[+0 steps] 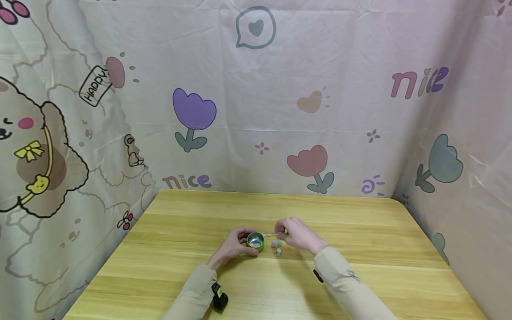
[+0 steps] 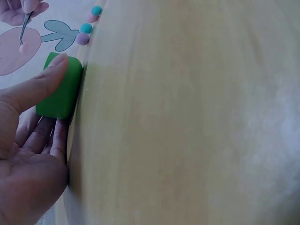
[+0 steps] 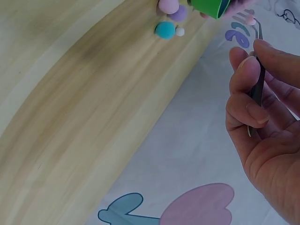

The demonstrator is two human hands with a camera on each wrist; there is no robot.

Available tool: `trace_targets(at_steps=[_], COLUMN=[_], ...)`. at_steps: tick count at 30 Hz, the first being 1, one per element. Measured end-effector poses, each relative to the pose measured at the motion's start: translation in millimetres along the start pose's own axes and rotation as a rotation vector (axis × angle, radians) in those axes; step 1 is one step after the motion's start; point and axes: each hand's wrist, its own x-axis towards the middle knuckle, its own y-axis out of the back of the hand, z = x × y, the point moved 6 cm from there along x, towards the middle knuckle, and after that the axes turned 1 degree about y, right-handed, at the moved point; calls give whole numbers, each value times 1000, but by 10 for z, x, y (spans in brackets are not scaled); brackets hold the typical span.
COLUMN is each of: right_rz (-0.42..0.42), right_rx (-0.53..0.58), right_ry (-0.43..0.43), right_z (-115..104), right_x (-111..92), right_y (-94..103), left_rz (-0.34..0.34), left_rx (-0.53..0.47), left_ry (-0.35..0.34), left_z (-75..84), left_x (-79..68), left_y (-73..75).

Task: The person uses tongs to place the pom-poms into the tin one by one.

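Tweezers (image 1: 274,234) with pale pompom (image 1: 268,235), head view: at 2 o'clock from green tin (image 1: 255,242); avoid bumping loose balls (image 1: 278,251) near 4, liable to roll; use bare tabletop (image 1: 256,211) toward 12, before far edge (image 1: 280,194). Left-wrist view: tin gripped in left hand (image 2: 28,168); avoid tilting through uneven squeeze. Right-wrist view: tweezers pinched in right hand (image 3: 274,136); avoid dropping pompom through slackening.

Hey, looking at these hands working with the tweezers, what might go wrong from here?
The pink ball is held only at the tips of the tweezers, beside the tin, so it could slip out and miss.

Loose balls lie on the table close to the right hand; a brush might scatter them.

The left hand holds the tin from the sides, so a jerk there could shift or tip it.
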Motion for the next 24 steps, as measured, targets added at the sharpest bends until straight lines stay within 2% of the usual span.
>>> trace_targets(at_steps=[24], right_rz=[-30], right_rx=[2], right_ry=[-9], right_z=[-61], right_x=[184], right_y=[-146], left_rz=[0], left_rx=[12], left_ry=[8], left_z=[53], left_x=[-24], left_y=[-10])
